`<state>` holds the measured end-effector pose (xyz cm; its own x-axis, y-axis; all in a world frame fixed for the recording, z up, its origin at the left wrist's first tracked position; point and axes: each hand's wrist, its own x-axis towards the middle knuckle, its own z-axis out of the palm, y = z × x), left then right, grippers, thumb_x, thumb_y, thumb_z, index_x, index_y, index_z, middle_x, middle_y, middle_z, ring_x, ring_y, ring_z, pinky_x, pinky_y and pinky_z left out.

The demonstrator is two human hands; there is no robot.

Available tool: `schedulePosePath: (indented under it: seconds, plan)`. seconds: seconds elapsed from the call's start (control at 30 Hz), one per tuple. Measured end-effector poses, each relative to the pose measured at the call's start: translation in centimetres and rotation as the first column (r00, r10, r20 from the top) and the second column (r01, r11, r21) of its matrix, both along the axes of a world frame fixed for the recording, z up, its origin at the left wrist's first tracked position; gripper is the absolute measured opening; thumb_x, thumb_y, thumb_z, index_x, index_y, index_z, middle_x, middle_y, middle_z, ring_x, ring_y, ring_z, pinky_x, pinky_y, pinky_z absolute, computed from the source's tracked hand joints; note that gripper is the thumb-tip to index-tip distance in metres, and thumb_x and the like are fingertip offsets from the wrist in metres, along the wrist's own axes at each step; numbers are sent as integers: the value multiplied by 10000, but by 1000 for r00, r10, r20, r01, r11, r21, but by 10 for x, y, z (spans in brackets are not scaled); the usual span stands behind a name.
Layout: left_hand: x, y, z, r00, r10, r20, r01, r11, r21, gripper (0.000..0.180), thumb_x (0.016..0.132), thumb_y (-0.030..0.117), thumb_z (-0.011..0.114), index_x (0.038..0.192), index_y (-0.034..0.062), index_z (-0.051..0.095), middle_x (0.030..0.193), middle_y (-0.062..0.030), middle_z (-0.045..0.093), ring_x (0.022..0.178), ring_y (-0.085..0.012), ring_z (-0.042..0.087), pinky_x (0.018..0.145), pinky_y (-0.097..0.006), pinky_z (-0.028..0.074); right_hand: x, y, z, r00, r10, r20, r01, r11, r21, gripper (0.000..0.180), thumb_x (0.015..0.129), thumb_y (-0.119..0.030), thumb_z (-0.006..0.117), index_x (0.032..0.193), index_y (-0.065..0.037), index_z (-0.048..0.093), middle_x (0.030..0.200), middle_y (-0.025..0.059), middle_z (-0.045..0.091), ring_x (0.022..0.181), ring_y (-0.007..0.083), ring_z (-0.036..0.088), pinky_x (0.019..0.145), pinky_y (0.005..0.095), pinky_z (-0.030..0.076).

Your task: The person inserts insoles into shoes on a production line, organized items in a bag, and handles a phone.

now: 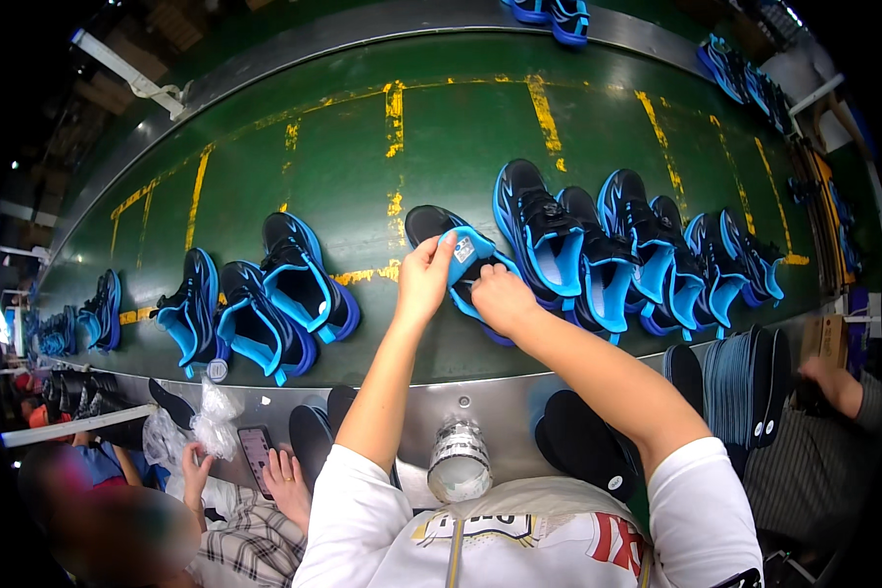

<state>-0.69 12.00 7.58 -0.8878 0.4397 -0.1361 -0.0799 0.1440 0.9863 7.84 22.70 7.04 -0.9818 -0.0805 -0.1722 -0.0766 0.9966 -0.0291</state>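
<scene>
Both hands are on one black and blue shoe [439,227] lying on the green conveyor belt [461,127], just right of the belt's middle and near its near edge. The left hand [423,279] has its fingers closed on the light blue tongue [465,250] of that shoe, pinching it from the left and holding it raised. The right hand [500,297] lies against the opening of the same shoe from the right; its fingers curl inward at the collar, but whether they grip anything cannot be told, since the back of the hand hides the tips. To the right, touching or overlapping one another, stands a packed row of like shoes [637,255], toes pointing far, heels near. To the left, well apart from the held shoe, a group of three more shoes [255,304] lies on the belt, and another pair [103,314] lies farther left. Worn yellow lines [394,118] cross the belt. Along the near metal ledge [480,407] stands a roll of clear tape [459,461], with dark insoles [583,441] just to its right and a stack of insoles [745,377] on edge farther right. At lower left another person's hands [284,480] rest beside a phone [256,449] and crumpled clear plastic [211,416].
</scene>
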Motion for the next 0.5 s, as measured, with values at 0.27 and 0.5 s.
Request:
schedulePosePath:
  seconds: [0.27,0.5]
  plan:
    - [5,-2,3,989,2,-145,-30,981,-191,342,873,335,483,922,19,606,572,-30,510,544,-67,434,512,-235,369,-11,2,-5,981,9,192,-18,999,46,188,765,-136,490,833,-64,649,962,135,581,869,258,549,715,321,448]
    - [7,-8,-5,996,25,-91,-36,992,-124,337,872,326,486,943,16,597,621,-49,528,589,-88,464,560,-239,387,-14,-2,15,835,101,541,-250,945,210,294,811,-210,480,1026,-73,627,1102,102,519,1053,244,442,836,299,373]
